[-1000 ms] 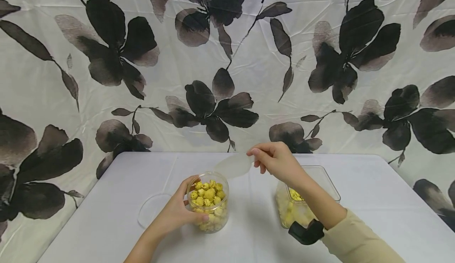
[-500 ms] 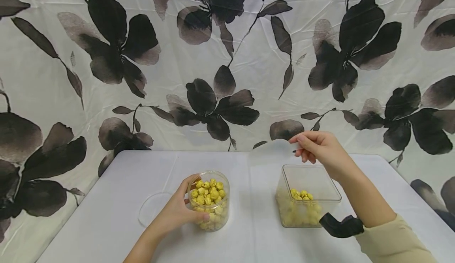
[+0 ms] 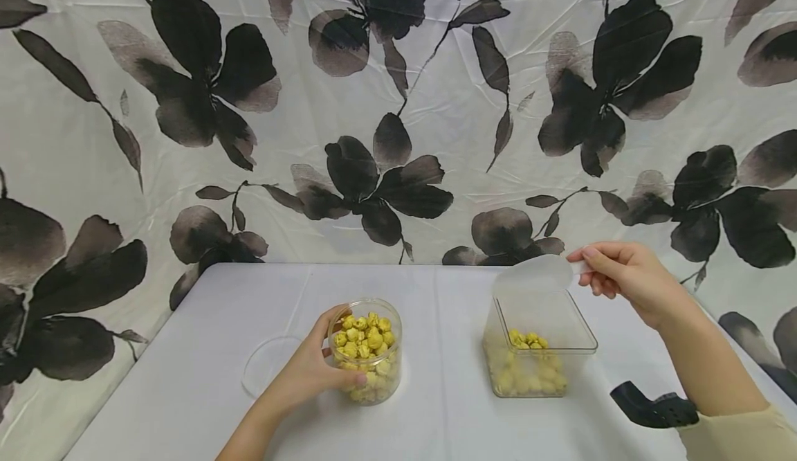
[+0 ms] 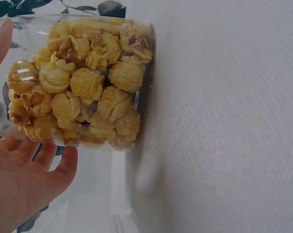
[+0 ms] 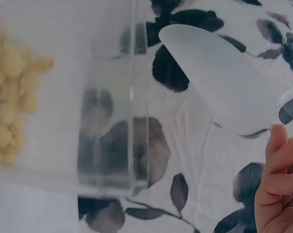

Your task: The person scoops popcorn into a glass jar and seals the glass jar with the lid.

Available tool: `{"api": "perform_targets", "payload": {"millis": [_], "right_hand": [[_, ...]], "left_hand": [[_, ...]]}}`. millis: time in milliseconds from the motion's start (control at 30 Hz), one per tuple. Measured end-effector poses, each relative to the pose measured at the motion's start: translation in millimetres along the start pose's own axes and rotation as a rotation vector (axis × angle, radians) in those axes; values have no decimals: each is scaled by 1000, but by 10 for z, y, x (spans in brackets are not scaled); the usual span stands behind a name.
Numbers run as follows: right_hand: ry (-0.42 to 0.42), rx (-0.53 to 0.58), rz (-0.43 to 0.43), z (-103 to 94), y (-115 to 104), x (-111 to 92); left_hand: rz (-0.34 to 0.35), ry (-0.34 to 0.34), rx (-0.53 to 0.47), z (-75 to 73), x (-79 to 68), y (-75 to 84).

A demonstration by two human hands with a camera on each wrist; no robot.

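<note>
My left hand (image 3: 311,372) grips a clear round jar (image 3: 391,380) of yellow popcorn (image 3: 364,336), which stands on the table without a lid. In the left wrist view, the popcorn (image 4: 85,82) shows through the jar's side, with the fingers of the left hand (image 4: 29,179) around it. My right hand (image 3: 631,277) pinches the edge of a thin, translucent white round sheet (image 3: 538,274) between thumb and fingers. The sheet (image 5: 224,80) hangs above the far rim of a clear square box (image 3: 529,386), which holds some popcorn (image 3: 526,340) at the bottom.
A clear round lid (image 3: 244,369) lies flat on the white-covered table (image 3: 436,419), left of the jar. Behind the table hangs a floral cloth (image 3: 398,66). A black device (image 3: 654,405) is strapped at the right wrist.
My right hand has moved right, carrying the white sheet from above the jar to the box's far rim. The left hand and jar have stayed in place.
</note>
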State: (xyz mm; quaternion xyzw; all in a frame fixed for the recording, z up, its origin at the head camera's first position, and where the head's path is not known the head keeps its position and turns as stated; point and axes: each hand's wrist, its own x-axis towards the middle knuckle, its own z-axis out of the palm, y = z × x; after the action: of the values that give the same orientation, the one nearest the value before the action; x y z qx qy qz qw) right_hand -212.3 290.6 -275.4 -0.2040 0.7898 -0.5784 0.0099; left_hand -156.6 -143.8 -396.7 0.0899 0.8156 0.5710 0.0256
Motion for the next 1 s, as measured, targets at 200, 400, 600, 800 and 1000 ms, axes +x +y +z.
{"api": "perform_targets", "payload": {"millis": [200, 400, 600, 800, 1000], "right_hand": [[1, -77, 98, -73, 170, -98], [-85, -137, 196, 14, 286, -119], [-174, -205, 206, 157, 317, -85], [-159, -394, 163, 271, 303, -66], [-82, -692, 89, 320, 294, -76]], "left_hand": [[15, -4, 1, 1, 1, -10], [23, 4, 1, 4, -4, -24], [17, 4, -8, 13, -6, -31], [12, 9, 19, 10, -3, -29], [13, 10, 26, 8, -3, -30]]}}
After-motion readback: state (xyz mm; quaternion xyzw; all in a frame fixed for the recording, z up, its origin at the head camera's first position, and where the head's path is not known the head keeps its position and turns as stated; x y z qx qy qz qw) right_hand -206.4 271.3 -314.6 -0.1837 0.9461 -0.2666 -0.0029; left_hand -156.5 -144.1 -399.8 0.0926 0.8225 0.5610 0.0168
